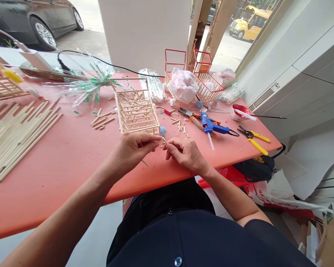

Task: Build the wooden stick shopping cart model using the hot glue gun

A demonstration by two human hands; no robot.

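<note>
Near the table's front edge, my left hand [135, 150] pinches a thin wooden stick [145, 162], whose end sticks out below the fingers. Its fingertips almost meet those of my right hand [186, 152], which is closed on a small piece of wooden stick [165, 140]. The two pieces come together between the hands; whether they are joined I cannot tell. Just beyond stands a small cart frame [153, 107] built from wooden sticks, with a blue bottle cap [163, 130] at its near corner. Short cut sticks [102, 121] lie left of the frame.
To the right are a blue glue gun [211, 124], orange-handled pliers [196, 120], yellow-handled wire strippers [254, 139] and a cup of red paint [238, 112]. Long sticks [22, 137] cover the left side. Red-trimmed carts [210, 87] and plastic wrappers [93, 79] stand at the back.
</note>
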